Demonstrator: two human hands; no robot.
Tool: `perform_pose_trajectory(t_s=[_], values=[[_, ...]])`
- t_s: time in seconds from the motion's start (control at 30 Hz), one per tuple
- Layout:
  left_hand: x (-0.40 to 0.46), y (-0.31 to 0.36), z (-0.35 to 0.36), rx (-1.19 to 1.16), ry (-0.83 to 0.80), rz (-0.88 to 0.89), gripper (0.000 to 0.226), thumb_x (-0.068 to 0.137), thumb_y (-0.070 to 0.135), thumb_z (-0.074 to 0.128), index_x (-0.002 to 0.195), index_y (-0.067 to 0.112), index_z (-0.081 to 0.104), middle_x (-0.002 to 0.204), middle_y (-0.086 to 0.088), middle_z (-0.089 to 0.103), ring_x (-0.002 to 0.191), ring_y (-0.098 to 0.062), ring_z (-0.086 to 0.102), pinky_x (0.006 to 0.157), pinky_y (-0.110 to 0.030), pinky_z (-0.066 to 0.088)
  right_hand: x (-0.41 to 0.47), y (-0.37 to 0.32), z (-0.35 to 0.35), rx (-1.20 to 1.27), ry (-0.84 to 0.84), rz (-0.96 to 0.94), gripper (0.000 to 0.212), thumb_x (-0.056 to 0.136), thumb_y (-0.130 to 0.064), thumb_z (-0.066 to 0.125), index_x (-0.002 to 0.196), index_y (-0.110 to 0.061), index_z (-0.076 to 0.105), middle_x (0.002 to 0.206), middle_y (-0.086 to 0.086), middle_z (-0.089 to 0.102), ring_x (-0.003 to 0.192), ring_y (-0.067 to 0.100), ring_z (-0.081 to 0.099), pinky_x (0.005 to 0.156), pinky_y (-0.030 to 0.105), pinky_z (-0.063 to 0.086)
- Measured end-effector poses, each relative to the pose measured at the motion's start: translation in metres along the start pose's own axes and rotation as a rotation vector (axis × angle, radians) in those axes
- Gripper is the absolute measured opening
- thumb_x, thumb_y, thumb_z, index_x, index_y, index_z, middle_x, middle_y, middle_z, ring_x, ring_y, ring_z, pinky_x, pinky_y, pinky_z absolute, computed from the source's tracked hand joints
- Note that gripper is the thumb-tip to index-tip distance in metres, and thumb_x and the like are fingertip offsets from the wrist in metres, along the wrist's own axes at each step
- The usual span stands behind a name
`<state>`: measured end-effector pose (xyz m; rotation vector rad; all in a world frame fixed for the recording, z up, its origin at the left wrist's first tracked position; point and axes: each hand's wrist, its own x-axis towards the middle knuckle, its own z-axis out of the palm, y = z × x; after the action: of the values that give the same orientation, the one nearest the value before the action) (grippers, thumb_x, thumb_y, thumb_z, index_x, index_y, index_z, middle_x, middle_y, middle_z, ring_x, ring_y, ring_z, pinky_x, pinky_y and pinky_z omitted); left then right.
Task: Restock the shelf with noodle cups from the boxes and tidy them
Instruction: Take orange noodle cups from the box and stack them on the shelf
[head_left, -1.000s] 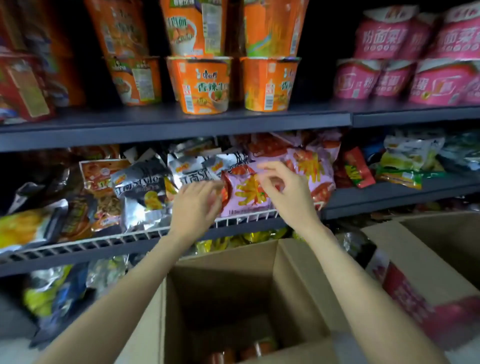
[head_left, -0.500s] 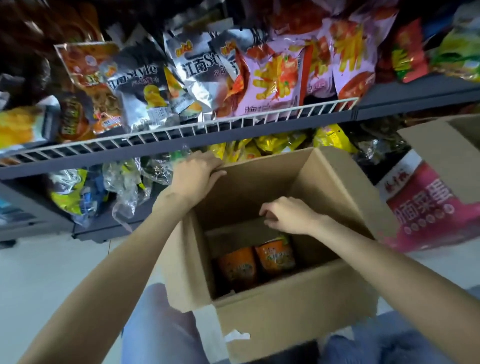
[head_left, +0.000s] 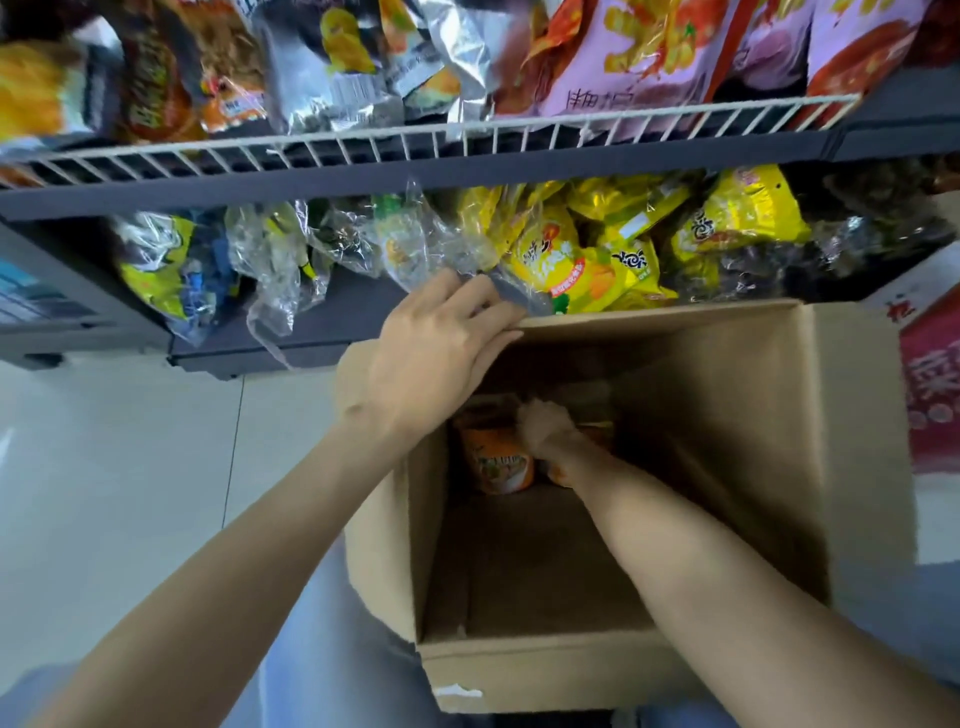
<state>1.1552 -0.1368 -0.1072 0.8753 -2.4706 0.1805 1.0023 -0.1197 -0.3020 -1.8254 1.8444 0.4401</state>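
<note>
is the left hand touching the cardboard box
Touching. The head view shows the left hand resting on the far left corner of the cardboard box, fingers lying over its top edge.

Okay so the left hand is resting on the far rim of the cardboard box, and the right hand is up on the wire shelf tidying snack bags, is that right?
Not quite. The left hand does rest on the far rim of the cardboard box, but the right hand is not up on the wire shelf. The head view shows it reaching down inside the box, beside an orange noodle cup near the bottom.
</note>
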Motion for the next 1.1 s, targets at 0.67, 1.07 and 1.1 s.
perform_pose_trajectory(t_s=[0.67, 1.07, 1.1], values=[[0.032, -0.039, 0.023, 0.032, -0.041, -0.01, 0.022, 0.091, 0.029, 0.055, 0.098, 0.012, 0.067, 0.089, -0.006, 0.062, 0.081, -0.028, 0.056, 0.065, -0.036, 0.048, -0.04, 0.014, -0.076, 0.227, 0.09, -0.194, 0.059, 0.078, -0.055, 0.067, 0.128, -0.026, 0.058, 0.13, 0.004, 0.055, 0.117, 0.024, 0.053, 0.096, 0.035, 0.045], [0.043, -0.039, 0.038, 0.087, -0.105, -0.184, 0.025, 0.086, 0.022, 0.06, 0.109, 0.012, 0.061, 0.099, -0.012, 0.062, 0.094, -0.036, 0.056, 0.081, -0.044, 0.046, -0.179, 0.089, -0.135, 0.716, 1.142, -0.223, 0.055, 0.066, -0.042, 0.079, 0.111, -0.014, 0.063, 0.137, 0.01, 0.036, 0.133, 0.014, 0.034, 0.107, 0.014, 0.028], [0.041, -0.037, 0.038, 0.083, -0.097, -0.193, 0.027, 0.086, 0.021, 0.06, 0.111, 0.011, 0.06, 0.101, -0.013, 0.061, 0.096, -0.037, 0.055, 0.083, -0.045, 0.045, -0.181, 0.093, -0.135, 0.774, 1.2, -0.192, 0.055, 0.067, -0.042, 0.078, 0.112, -0.014, 0.061, 0.138, 0.012, 0.036, 0.134, 0.015, 0.034, 0.107, 0.017, 0.031]])
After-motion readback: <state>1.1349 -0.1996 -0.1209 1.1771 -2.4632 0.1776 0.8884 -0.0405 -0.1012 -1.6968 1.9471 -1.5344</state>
